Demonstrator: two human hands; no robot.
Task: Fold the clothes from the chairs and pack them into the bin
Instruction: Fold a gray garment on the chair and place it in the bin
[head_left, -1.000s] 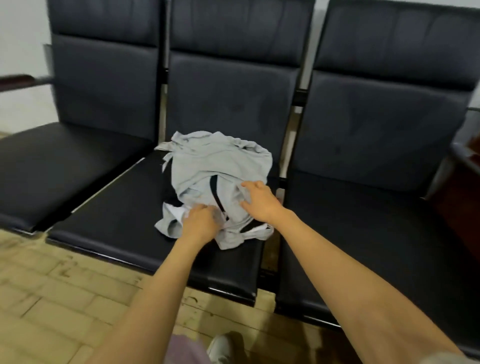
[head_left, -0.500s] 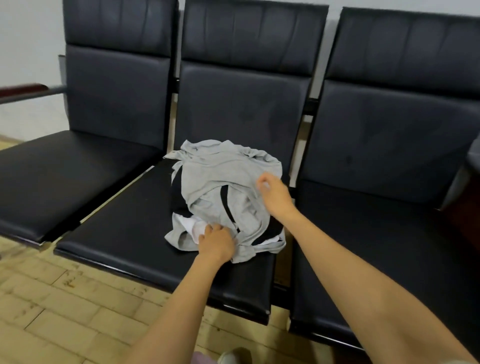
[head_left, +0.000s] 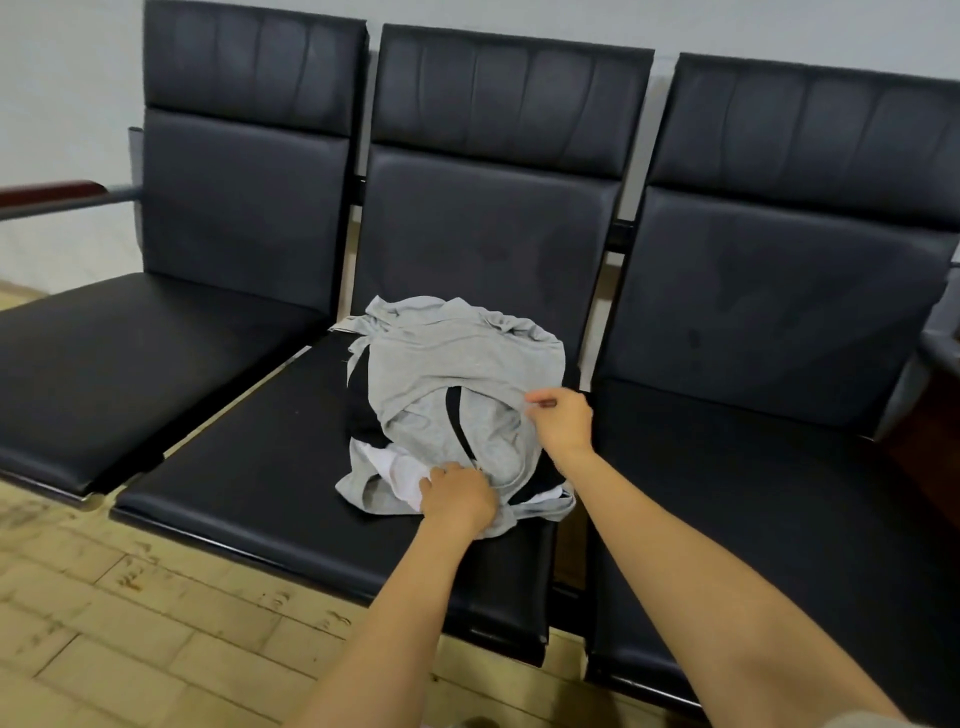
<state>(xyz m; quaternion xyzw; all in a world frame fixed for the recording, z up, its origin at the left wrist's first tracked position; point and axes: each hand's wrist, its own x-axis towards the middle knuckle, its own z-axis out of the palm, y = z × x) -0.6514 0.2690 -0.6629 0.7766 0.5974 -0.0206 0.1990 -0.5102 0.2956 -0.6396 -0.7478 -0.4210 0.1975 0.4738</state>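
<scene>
Grey garment (head_left: 457, 364) on black chairs (head_left: 488, 218)
The garment is seen in plain light grey, crossed by a narrow black stripe (head_left: 457, 422), and a patch of white cloth (head_left: 390, 463) is shown at its near edge. The chairs are upholstered in plain black. The armrest (head_left: 52, 189) is capped in reddish brown, the floor (head_left: 156, 623) is tiled in scuffed pale yellow, and the wall (head_left: 62, 104) is painted off-white.

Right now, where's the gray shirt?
In the head view, the gray shirt lies crumpled on the middle chair's seat, toward its right side, with the left hand and right hand gripping it.
</scene>
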